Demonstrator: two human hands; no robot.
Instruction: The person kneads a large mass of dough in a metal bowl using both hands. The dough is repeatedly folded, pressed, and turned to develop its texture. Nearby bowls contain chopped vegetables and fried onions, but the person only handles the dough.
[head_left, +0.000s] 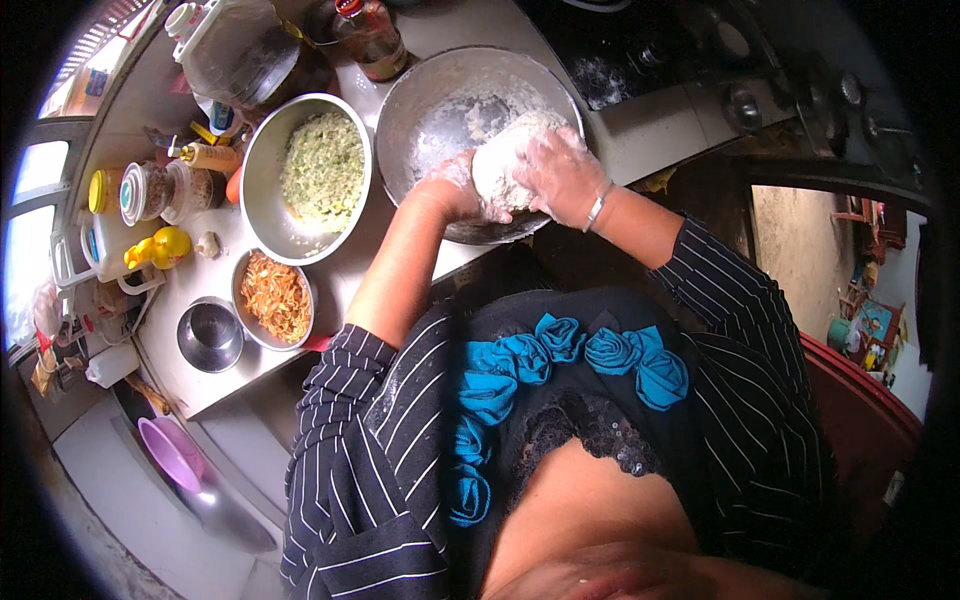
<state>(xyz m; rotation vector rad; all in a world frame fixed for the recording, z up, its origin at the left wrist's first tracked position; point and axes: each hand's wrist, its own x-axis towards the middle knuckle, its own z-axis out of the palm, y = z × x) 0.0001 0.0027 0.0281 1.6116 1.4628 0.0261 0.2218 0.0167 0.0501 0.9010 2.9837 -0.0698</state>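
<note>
A lump of white, floury dough (499, 169) lies at the near right side of a wide metal bowl (420, 90), whose inside is smeared with flour. My left hand (459, 187) cups the dough's left side, its palm and fingers coated in flour. On the dough's right and top, my right hand (559, 176) presses with floury fingers; a bracelet circles that wrist. Just left of the big bowl stands a metal basin (262, 217) of chopped, pale green filling (322, 172). Nearer to me, a smaller pan holds brown shreds (275, 296).
An empty metal bowl (210, 337) stands near the counter's left corner. Jars (146, 193), a yellow bottle (171, 247), a large clear jug (240, 52) and a dark sauce bottle (371, 41) line the back. A black stove (637, 52) lies at the upper right.
</note>
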